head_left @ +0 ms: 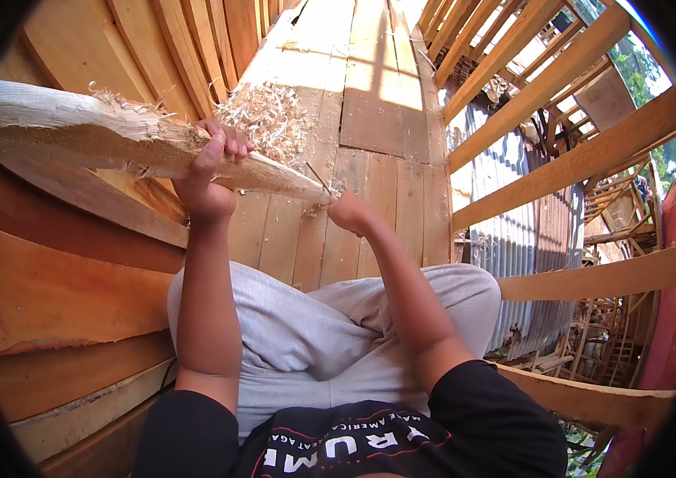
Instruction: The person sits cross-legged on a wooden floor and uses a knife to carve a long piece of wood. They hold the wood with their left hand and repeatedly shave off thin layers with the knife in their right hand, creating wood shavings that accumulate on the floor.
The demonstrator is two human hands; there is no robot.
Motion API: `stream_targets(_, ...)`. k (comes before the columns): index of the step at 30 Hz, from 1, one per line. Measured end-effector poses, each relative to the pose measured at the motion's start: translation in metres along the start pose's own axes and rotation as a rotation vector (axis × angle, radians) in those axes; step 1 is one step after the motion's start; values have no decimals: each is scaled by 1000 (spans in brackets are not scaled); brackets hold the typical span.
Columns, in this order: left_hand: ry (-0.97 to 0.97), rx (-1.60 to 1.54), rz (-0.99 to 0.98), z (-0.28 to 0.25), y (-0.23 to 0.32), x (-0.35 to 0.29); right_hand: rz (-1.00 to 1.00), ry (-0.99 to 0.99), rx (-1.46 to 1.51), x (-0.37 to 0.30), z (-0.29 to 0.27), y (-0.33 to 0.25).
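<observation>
The long, tapering, rough-barked pole (147, 147) is spanning from the far left to just ahead of the crossed knees. The left hand (209, 179) is gripping its middle, thumb over the top; the right hand (350, 213) is clenching at the narrow tip, seemingly holding a thin blade-like tool (319, 177) whose handle the fist is hiding. Working this well is probably calling for a firm left grip, shallow strokes along the grain, and an edge travelling away from fingers and knees.

The plank wall (75, 279) is crowding the thick end, likely limiting swing there. Floorboards (278, 239) are running ahead, and timber rails (569, 170) are lining the right side. A shavings pile (266, 119) is lying beyond the left hand, while loose curls (119, 99) are clinging to the pole, possibly obscuring the surface.
</observation>
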State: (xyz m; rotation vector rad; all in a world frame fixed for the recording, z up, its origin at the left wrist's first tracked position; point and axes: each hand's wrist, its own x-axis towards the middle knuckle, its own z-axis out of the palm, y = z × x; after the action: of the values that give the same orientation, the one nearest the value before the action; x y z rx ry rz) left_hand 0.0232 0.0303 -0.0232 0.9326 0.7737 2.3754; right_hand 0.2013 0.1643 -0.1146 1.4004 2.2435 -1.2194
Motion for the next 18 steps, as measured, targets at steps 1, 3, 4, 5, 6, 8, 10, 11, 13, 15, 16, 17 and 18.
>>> stream_targets(1, 25, 28, 1, 2, -2, -2, 15, 9, 36, 9, 8, 14)
stream_targets(3, 58, 79, 19, 9, -7, 0, 33, 49, 111, 30, 21, 42)
stream_targets(4, 25, 58, 16, 8, -7, 1, 1, 49, 44, 30, 23, 43)
stream_targets(5, -4, 38, 15, 7, -6, -2, -31, 48, -26, 26, 24, 44)
stream_targets(6, -34, 17, 13, 7, -5, -2, -48, 51, -93, 26, 21, 42)
stream_targets(8, -40, 8, 26, 6, -4, 0, -67, 57, -226, 21, 13, 35)
stream_targets(10, -42, 6, 11, 0, -5, -6, -7, -3, -240, 8, 14, 26)
stream_targets(11, -51, -1, 3, -2, -6, -6, 53, -49, -194, 5, 7, 17)
stream_targets(13, -57, 18, -1, 1, -8, -5, 121, -85, -120, 11, 1, 18)
stream_targets(15, -46, 89, -6, 8, -9, -4, 137, -86, -57, 24, 6, 29)
stream_targets(16, -35, 99, 6, 10, -11, -2, 120, -85, -57, 27, 8, 34)
stream_targets(17, -22, 108, 21, 12, -12, 0, 102, -84, -60, 27, 8, 36)
stream_targets(18, -9, 116, 35, 14, -13, 1, 85, -82, -63, 27, 8, 38)
